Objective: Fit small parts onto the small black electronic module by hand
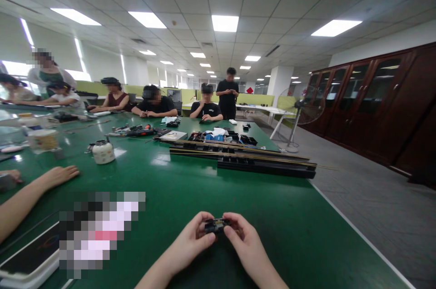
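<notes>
Between both hands, just above the green table (pixel 190 202), is a small black part (pixel 217 225) with a few brassy bits on its upper face; its exact kind is too small to make out. The fingers and thumb of my left hand (pixel 195 236) close on its left end. On the other end, my right hand (pixel 243 236) grips with thumb and fingertips. My fingers cover both ends of the part.
Long black rails (pixel 267 168) with thin brass-coloured rods lie across the table ahead. A white patterned jar (pixel 103 151) stands to the left. At lower left lies a white-edged device (pixel 32 252), near a neighbour's arm (pixel 30 198). Several people sit farther back; a fan (pixel 299 105) stands right.
</notes>
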`<state>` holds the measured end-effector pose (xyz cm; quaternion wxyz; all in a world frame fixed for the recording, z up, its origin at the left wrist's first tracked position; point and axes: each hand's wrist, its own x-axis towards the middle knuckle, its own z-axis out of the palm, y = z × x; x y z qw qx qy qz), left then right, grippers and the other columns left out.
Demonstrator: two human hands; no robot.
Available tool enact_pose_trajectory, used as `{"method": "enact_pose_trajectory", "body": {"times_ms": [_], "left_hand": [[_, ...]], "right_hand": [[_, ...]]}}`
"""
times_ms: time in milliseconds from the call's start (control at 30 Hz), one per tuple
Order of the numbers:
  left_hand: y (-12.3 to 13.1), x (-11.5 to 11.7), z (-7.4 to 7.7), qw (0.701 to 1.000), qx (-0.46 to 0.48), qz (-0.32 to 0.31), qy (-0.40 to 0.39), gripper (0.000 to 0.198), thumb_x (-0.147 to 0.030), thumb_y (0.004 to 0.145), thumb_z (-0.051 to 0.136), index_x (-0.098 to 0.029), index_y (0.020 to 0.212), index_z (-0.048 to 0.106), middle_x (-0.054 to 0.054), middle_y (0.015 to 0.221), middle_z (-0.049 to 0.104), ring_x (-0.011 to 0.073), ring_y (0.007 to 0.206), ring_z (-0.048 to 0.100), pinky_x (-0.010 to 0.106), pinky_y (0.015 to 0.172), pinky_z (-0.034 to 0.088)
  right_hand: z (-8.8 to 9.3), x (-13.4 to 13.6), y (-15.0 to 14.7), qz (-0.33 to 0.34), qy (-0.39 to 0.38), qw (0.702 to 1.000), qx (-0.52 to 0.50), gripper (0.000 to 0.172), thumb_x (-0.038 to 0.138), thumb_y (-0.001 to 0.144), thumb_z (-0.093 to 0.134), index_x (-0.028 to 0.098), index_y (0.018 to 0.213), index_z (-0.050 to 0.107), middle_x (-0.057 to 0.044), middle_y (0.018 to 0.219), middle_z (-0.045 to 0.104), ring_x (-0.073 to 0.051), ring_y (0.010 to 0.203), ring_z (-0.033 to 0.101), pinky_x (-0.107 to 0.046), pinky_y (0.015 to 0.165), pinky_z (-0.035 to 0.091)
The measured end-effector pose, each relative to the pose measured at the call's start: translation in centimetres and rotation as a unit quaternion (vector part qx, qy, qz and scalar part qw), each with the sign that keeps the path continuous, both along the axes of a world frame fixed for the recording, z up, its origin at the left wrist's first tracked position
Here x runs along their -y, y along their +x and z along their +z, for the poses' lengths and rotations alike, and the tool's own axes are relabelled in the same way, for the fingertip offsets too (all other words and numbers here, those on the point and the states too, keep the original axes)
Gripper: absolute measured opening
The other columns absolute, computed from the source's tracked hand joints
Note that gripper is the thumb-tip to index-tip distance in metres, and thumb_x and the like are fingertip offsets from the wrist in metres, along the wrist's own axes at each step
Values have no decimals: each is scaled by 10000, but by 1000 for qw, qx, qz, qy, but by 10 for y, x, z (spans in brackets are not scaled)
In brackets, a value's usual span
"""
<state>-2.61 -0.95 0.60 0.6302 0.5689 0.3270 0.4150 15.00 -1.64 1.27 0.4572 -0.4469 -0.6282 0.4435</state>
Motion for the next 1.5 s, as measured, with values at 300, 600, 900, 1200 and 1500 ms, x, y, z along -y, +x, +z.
{"method": "enact_pose_trajectory", "body": {"times_ms": [300,600,900,1200,1500], "left_hand": [[2,-2,-2,1000,-1,21,-23,396,-306,665,667,-201,990,465,41,958,588,178,899,552,306,778,401],[2,-1,2,1000,-3,28,0,317,-287,676,661,-194,935,503,30,944,591,181,939,535,304,823,381],[3,0,1,1000,18,5,-23,360,-260,656,684,-215,952,483,-3,857,600,137,776,557,255,686,389],[5,1,3,999,19,23,-25,408,-330,652,678,-215,987,475,13,863,604,124,689,551,281,672,409],[3,1,1,999,2,15,-36,444,-323,652,676,-213,1033,476,41,941,616,163,805,562,317,752,405]], "right_hand": [[-1,-1,-1,-14,-2,1000,-9,317,413,755,567,190,977,595,-60,955,663,-212,889,616,-330,811,459],[1,1,-3,-11,2,1000,1,305,398,770,553,200,999,594,-62,978,662,-212,908,613,-342,829,465],[-5,0,-2,-4,12,999,42,251,340,729,597,230,950,642,-64,1156,575,-239,1079,520,-339,829,463],[-5,0,-3,0,22,999,40,205,304,754,567,235,937,628,-60,1149,563,-226,1071,519,-319,800,465],[2,4,-4,-8,38,996,82,193,291,752,577,249,924,653,-67,1156,563,-230,1093,508,-338,857,437]]}}
